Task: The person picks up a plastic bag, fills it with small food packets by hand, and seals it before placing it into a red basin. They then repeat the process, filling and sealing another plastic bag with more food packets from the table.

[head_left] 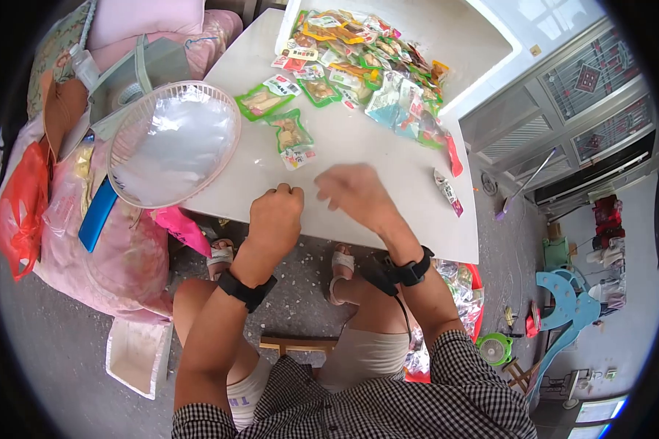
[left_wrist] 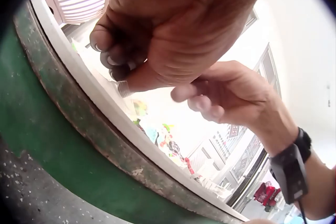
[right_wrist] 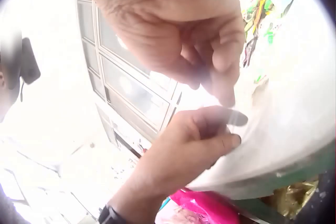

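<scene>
Above the near edge of the white table [head_left: 417, 212], my left hand [head_left: 277, 218] is held with its fingers curled. In the left wrist view, a small ridged piece of clear plastic [left_wrist: 124, 88] shows between its thumb and fingertips. My right hand [head_left: 355, 196] hovers just to the right, blurred, its fingers loosely bent and nothing visible in them. Ahead of the hands lie a vacuum-packed food packet [head_left: 291, 135] and a green-edged packet [head_left: 267, 99]. Behind these, a heap of similar packets [head_left: 344, 51] spills from a white box [head_left: 483, 80].
A pink plastic basket [head_left: 234, 110] with a whitish clear lining overhangs the table's left side. Flat bluish pouches [head_left: 388, 102] lie by the heap, and a small narrow packet [head_left: 448, 192] lies at the right. Below the right edge stands a red container [head_left: 477, 282] of packets.
</scene>
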Demonstrator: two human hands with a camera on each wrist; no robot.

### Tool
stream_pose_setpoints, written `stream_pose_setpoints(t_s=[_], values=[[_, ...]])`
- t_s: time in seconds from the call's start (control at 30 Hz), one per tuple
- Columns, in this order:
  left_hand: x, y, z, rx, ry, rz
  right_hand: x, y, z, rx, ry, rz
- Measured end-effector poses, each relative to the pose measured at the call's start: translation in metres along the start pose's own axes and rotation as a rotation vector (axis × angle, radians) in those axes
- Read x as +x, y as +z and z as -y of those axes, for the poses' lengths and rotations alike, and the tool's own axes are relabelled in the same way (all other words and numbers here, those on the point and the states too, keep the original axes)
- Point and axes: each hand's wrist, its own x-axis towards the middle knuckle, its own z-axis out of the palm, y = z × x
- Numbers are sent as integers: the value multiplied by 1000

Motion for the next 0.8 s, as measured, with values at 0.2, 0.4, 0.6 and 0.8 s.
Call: stream_pose_setpoints(t_s=[0.2, 0.4, 0.6, 0.8], values=[[-3, -1, -3, -4, 8, 66, 157, -47, -40, -606, -168, -459], [1, -1, -7, 18, -11, 92, 246, -43, -67, -748, 9, -484], [1, 1, -8, 38, 0, 100, 233, -42, -86, -439, 129, -445], [-1, 3, -7, 47, 9, 58, 123, -42, -65, -55, 201, -168]])
